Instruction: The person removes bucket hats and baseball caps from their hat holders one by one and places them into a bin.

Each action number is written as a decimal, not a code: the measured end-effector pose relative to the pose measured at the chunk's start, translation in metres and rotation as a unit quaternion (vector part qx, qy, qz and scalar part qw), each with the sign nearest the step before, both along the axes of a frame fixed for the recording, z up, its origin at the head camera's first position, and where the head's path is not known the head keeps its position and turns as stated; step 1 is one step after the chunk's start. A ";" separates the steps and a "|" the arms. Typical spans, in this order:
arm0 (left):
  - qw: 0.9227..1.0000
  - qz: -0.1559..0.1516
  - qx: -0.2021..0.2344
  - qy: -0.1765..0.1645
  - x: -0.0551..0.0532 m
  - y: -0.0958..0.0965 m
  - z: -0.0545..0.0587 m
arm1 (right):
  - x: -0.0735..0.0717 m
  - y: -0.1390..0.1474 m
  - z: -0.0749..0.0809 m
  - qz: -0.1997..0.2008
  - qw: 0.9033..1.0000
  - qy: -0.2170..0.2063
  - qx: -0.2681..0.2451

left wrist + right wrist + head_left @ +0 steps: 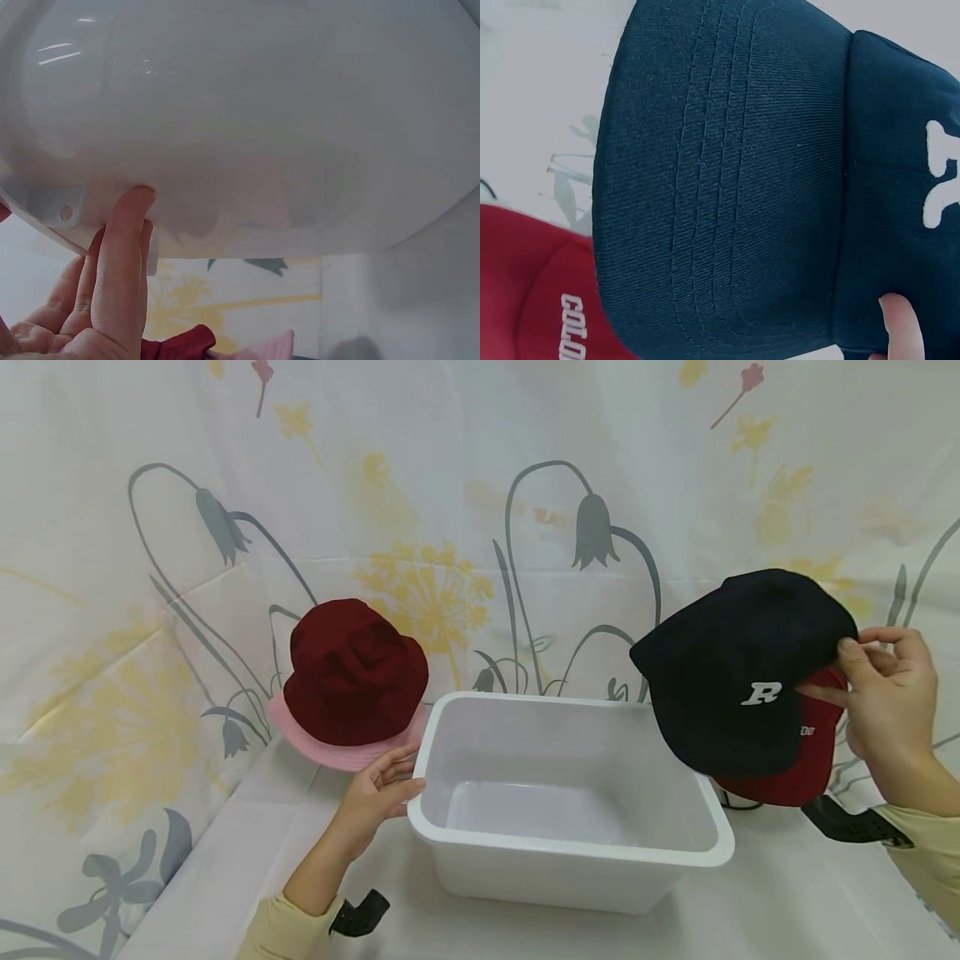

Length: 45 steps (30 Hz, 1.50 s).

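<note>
My right hand [896, 702] pinches the back edge of a navy baseball cap [720, 643] with a white letter R, holding it up by the tub's right end. In the right wrist view, the cap's brim [720, 180] fills the middle and a thumb [901, 326] presses its side. Behind that cap shows a red baseball cap [817, 752] with white lettering, partly hidden. My left hand [372, 791] holds the left rim of a white plastic tub [555, 852], thumb at the rim and fingers against the outer wall.
Left of the tub, a dark red bucket hat [356, 677] sits on top of a pink hat [322, 747], of which only the brim shows. A flower-patterned cloth [450, 485] hangs behind the white table surface [277, 860].
</note>
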State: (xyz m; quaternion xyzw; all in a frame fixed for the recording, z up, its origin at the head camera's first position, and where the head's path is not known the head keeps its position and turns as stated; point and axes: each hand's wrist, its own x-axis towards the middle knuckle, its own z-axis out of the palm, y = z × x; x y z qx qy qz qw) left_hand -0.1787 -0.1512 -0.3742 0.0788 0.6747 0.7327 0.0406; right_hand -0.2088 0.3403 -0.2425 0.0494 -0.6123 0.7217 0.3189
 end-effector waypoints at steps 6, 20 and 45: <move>1.000 0.002 -0.001 -0.002 0.000 0.000 -0.001 | 0.000 -0.010 -0.001 0.070 0.994 0.049 -0.061; 1.000 0.003 -0.003 0.001 -0.002 0.000 -0.002 | 0.005 -0.036 0.005 0.154 0.981 0.078 -0.090; 1.000 0.006 -0.011 -0.002 -0.003 0.000 -0.003 | 0.008 -0.083 0.000 0.215 0.972 0.087 -0.032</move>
